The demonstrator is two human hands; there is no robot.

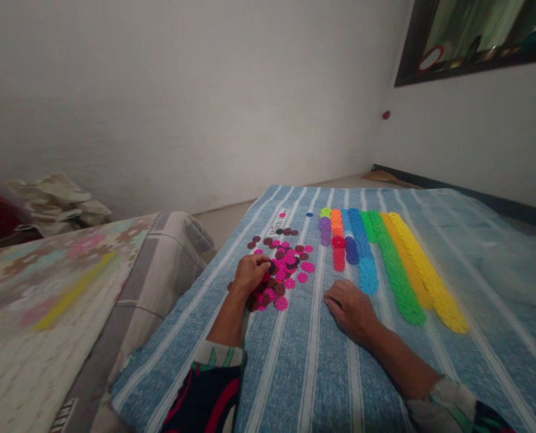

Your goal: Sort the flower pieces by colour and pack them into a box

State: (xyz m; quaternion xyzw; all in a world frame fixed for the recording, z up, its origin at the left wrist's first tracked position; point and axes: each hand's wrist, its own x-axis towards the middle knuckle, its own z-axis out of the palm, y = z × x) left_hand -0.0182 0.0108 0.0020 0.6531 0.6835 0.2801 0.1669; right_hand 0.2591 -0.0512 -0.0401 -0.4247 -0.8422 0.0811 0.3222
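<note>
My left hand [250, 272] reaches into a loose pile of pink, brown and black snowflake discs [286, 260]. Its thumb and fingers pinch together at a black snowflake disc [271, 267] on the near side of the pile. To the right, my right hand [350, 305] rests on the striped blue cloth [295, 361] with its fingers curled in, and no disc shows in it. Just beyond that hand lie overlapping rows of discs sorted by colour: a red row [339, 258], a light blue row [368, 276], a green row [396, 282] and a yellow row [434, 288].
Clear plastic [511, 264] lies along the cloth's right side. On the left, a bed-like surface with a grey plaid cover [155, 270] bears a yellow strip [76, 291]. A single blue disc [309, 214] sits near the far edge. A white wall [205, 108] stands behind.
</note>
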